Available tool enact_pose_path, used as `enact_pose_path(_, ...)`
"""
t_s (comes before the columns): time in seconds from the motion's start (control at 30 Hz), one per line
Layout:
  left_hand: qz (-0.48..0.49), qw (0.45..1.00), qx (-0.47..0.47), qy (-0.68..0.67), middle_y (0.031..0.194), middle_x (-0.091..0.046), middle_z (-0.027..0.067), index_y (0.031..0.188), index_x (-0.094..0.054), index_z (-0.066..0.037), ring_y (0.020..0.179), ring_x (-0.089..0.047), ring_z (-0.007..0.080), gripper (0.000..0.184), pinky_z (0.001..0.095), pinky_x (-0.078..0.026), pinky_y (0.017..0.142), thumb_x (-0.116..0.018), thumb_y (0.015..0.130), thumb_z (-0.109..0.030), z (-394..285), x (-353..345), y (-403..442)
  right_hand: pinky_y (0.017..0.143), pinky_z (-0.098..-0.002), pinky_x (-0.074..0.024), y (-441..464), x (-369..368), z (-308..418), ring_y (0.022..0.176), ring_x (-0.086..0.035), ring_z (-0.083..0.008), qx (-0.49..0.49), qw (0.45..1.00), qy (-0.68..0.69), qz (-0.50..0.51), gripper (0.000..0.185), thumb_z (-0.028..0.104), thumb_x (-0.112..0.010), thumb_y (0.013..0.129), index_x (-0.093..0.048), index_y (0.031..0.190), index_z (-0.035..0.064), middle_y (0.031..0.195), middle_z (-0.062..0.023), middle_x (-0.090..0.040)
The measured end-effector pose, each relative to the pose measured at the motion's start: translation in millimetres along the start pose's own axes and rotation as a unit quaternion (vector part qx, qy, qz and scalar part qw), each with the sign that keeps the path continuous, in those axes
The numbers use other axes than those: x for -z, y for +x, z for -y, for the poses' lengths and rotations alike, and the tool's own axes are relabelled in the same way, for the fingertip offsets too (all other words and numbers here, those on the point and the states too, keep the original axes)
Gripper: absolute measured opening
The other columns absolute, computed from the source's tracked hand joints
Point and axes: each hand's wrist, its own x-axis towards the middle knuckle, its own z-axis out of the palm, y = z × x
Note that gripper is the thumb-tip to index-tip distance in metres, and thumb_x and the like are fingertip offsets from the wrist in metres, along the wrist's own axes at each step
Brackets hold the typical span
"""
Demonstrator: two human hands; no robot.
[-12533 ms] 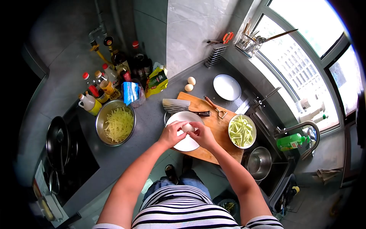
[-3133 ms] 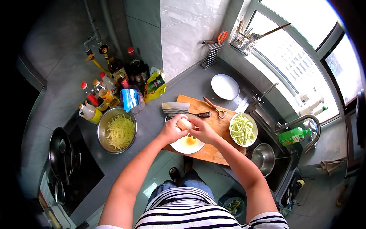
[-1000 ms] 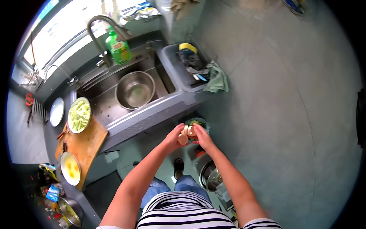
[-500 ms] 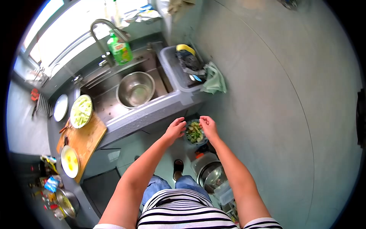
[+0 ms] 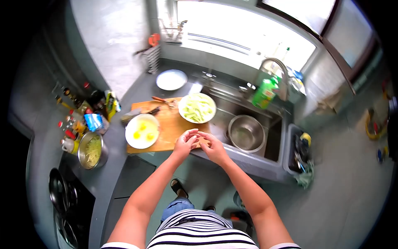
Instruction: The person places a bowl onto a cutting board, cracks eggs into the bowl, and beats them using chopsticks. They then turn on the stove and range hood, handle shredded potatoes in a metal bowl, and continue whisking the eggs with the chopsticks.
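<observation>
My left hand (image 5: pixel 186 143) and my right hand (image 5: pixel 213 147) are in front of me at the counter's edge, close together with fingertips nearly touching. Their fingers are loosely bent and apart, and I see nothing held in them. Just beyond them lies a wooden cutting board (image 5: pixel 168 126). A white bowl of pale green cut vegetable (image 5: pixel 197 108) stands on its right end. On its left end is a white bowl with several egg yolks (image 5: pixel 142 131). Between the bowls lies a tool with a reddish-brown handle (image 5: pixel 162 100), and a dark-handled knife (image 5: pixel 153 111) lies partly behind the egg bowl.
To the right is a steel sink (image 5: pixel 219 99) with a metal basin (image 5: pixel 247 133), a curved faucet (image 5: pixel 284 72) and a green soap bottle (image 5: pixel 265 92). A white plate (image 5: pixel 171 79) sits behind the board. At left stand bottles (image 5: pixel 70 124), a metal pot (image 5: pixel 92 150) and a black stove (image 5: pixel 76 199).
My view has swung left from the floor bin of vegetable scraps to the counter and board. My hands have left the space above that bin and come closer together.
</observation>
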Motion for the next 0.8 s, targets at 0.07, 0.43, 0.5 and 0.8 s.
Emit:
enact_pose_path(0.07, -0.056, 0.998, -0.013, -0.007, 0.112, -0.06, 0.0003, 0.127, -0.05, -0.013, 0.096, -0.055, 0.007, 0.031, 0.0226, -0.047, 0.079, -0.049, 0.097, -0.018, -17.6, 45.1, 0.2, 0.082, -0.0325, -0.0474, 39.8, -35.4, 10.0, 0.102, -0.059, -0.0231, 0.034, 0.999, -0.035, 0.009, 0.037, 0.015, -0.064, 0.084, -0.058, 0.12, 0.0071, 0.11, -0.0124, -0.062)
enact_pose_path(0.43, -0.182, 0.976, -0.122, -0.002, 0.124, -0.054, 0.0042, 0.122, -0.052, -0.005, 0.115, -0.052, 0.0167, 0.045, 0.0263, -0.045, 0.093, -0.055, 0.081, 0.013, -34.7, 233.4, 26.3, 0.101, -0.0378, -0.0389, 186.2, -172.1, 17.7, 0.115, -0.051, -0.0311, 0.115, 0.962, -0.171, 0.178, 0.057, 0.005, -0.063, 0.073, -0.051, 0.129, 0.0122, 0.122, -0.0178, -0.054)
enact_pose_path(0.5, -0.184, 0.976, -0.117, -0.02, 0.124, -0.054, 0.0044, 0.122, -0.052, -0.005, 0.115, -0.053, 0.0176, 0.045, 0.0264, -0.045, 0.094, -0.056, 0.081, 0.013, -41.1, 249.5, 33.8, 0.102, -0.0371, -0.0385, 198.1, -183.5, 7.6, 0.116, -0.05, -0.0298, 0.088, 0.962, -0.168, 0.195, 0.057, 0.009, -0.063, 0.076, -0.049, 0.131, 0.0104, 0.126, -0.0172, -0.052)
enact_pose_path(0.8, -0.147, 0.978, -0.142, -0.038, 0.112, -0.058, 0.0062, 0.114, -0.053, -0.002, 0.106, -0.058, 0.0133, 0.035, 0.0254, -0.045, 0.094, -0.057, 0.081, 0.011, -94.0, 258.8, 106.9, 0.085, -0.0285, -0.0498, 296.1, -159.5, 27.7, 0.096, -0.064, -0.0171, -0.017, 0.973, -0.053, 0.226, 0.034, 0.011, -0.061, 0.086, -0.057, 0.118, -0.0007, 0.104, -0.0114, -0.066)
